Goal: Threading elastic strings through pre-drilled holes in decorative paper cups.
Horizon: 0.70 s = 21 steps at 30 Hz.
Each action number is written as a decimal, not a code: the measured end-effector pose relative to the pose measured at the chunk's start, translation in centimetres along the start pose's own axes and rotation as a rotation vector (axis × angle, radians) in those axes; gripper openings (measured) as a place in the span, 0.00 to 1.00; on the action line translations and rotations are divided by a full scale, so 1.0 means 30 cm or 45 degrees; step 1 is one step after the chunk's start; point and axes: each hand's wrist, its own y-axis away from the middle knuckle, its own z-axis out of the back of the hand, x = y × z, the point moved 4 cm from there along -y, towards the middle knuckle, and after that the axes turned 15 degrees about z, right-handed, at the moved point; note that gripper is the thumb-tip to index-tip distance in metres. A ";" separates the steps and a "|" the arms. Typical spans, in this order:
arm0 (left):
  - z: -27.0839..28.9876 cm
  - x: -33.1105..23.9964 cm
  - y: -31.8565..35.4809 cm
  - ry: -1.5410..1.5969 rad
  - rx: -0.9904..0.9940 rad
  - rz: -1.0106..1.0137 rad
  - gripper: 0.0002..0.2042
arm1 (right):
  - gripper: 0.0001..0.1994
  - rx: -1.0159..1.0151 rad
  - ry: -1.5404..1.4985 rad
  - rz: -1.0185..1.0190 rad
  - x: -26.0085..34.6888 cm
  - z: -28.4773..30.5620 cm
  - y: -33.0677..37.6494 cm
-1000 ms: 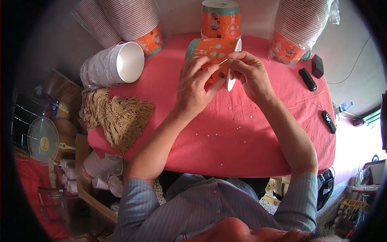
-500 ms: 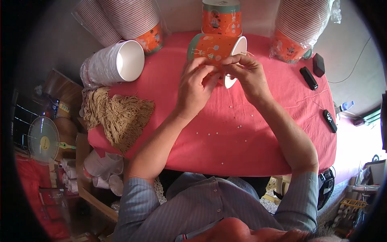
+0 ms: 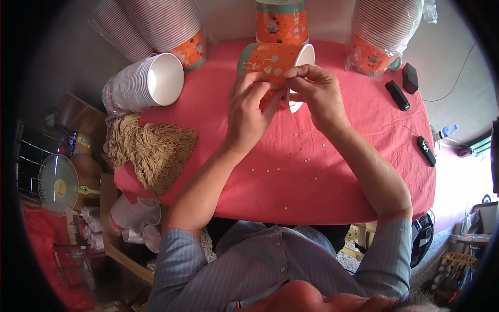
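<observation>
Table: your red cloth-covered table (image 3: 322,171) fills the middle of the view, with tiny white beads scattered on the cloth near your forearms.
Cup stacks: wrapped sleeves of paper cups lie at the far left (image 3: 156,26) and far right (image 3: 384,31); another stack (image 3: 143,86) lies on its side at the left edge, its white mouth facing you.
Fibre bundle: a tan heap of string-like fibres (image 3: 150,151) hangs over the table's left edge.
Upright cup: an orange printed cup (image 3: 280,21) stands at the far edge, just behind your hands.
Held cup: the orange and teal paper cup (image 3: 267,57) lies tipped on its side at the far middle of the table, white mouth to your right.
Left hand: your left hand (image 3: 249,112) pinches at the cup's side, fingers bent and closed against it.
Right hand: your right hand (image 3: 317,91) meets the left at the cup's rim, fingertips pinched together on it.
Small items: dark oblong devices (image 3: 397,95) lie at the right, well apart from your hands.
</observation>
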 end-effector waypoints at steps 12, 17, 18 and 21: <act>0.015 0.003 0.004 0.152 0.034 0.036 0.13 | 0.03 -0.003 -0.169 0.042 -0.013 0.003 -0.007; 0.019 0.002 0.004 0.080 0.003 0.093 0.13 | 0.04 0.143 -0.118 0.084 -0.005 -0.015 0.002; 0.017 0.014 0.003 0.094 0.038 0.222 0.12 | 0.04 0.189 -0.109 0.092 -0.002 -0.025 0.006; 0.018 0.055 -0.008 0.228 0.045 0.590 0.07 | 0.10 0.372 0.276 0.172 0.011 -0.029 -0.005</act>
